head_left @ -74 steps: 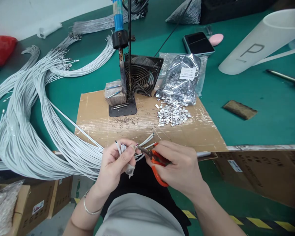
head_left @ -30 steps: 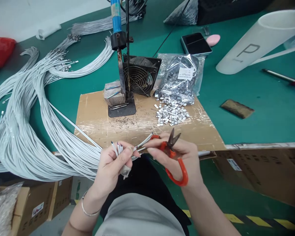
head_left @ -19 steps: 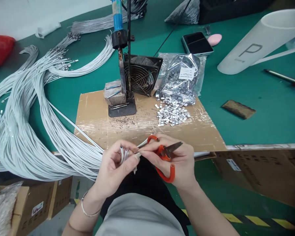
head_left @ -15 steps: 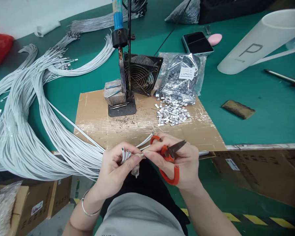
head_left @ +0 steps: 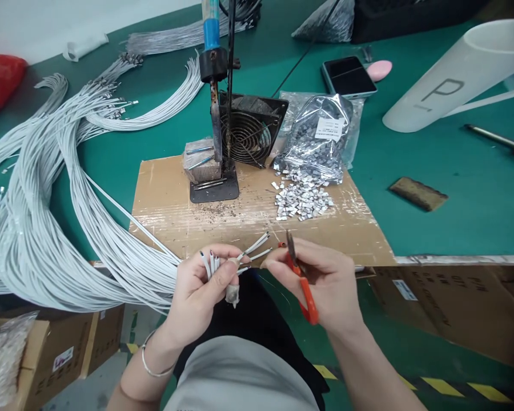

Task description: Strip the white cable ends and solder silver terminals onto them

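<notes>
Lying nearest, a grey top (head_left: 240, 371) is flanked by two bare forearms. Above it, a few white cables (head_left: 257, 244) are held by the left hand (head_left: 201, 291), its thumb pressed against its curled fingers; a small greyish wrap (head_left: 232, 294) is left hanging below the thumb. Orange-handled scissors (head_left: 308, 302) are lodged in the right hand (head_left: 328, 279), the blades pointed away and nearly together. The right thumb and forefinger are brought tip to tip, though whether anything thin is pinched there cannot be told.

From the right fingers, the cable ends are found to the left and slightly beyond, just beside them and seemingly apart. Their long axis is slanted away and rightward, across the front of the right fingertips; the left hand is the nearer one, being in contact.

Farther off, a cardboard sheet (head_left: 240, 222) is laid on the green desk (head_left: 428, 142). Small flat pieces (head_left: 304, 200) are heaped on it, before a clear bag (head_left: 317, 137). A blue-handled tool (head_left: 211, 34) is mounted upright beside a black fan (head_left: 252, 128).
</notes>
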{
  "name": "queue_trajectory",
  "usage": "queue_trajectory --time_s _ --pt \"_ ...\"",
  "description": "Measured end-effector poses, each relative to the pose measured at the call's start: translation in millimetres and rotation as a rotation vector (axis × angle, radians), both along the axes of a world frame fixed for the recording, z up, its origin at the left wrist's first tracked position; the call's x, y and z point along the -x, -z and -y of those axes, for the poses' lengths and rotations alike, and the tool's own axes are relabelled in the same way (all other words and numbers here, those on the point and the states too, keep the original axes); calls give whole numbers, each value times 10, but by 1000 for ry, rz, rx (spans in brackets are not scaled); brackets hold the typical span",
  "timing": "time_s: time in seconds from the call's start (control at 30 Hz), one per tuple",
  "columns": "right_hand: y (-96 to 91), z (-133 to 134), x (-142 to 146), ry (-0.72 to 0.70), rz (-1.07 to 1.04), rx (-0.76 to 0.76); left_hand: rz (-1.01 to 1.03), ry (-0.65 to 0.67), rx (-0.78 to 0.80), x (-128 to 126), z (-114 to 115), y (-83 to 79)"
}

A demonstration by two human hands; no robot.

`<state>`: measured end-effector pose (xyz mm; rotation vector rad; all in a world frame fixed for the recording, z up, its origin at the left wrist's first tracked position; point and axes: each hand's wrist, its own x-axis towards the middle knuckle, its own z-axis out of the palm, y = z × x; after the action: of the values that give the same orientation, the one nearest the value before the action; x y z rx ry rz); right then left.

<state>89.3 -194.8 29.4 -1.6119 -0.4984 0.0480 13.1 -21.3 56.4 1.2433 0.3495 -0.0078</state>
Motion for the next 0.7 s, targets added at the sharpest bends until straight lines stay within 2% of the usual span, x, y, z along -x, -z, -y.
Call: queue_trajectory --time_s 0.13,0.4,0.7 --pt "8 25 22 -80 19 49 7 -7 -19 6 -6 5" --pt "43 33 30 -83 104 93 35 -18 12 4 -9 2" --pt "100 75 49 -51 149 134 65 -17 -28 11 -14 49"
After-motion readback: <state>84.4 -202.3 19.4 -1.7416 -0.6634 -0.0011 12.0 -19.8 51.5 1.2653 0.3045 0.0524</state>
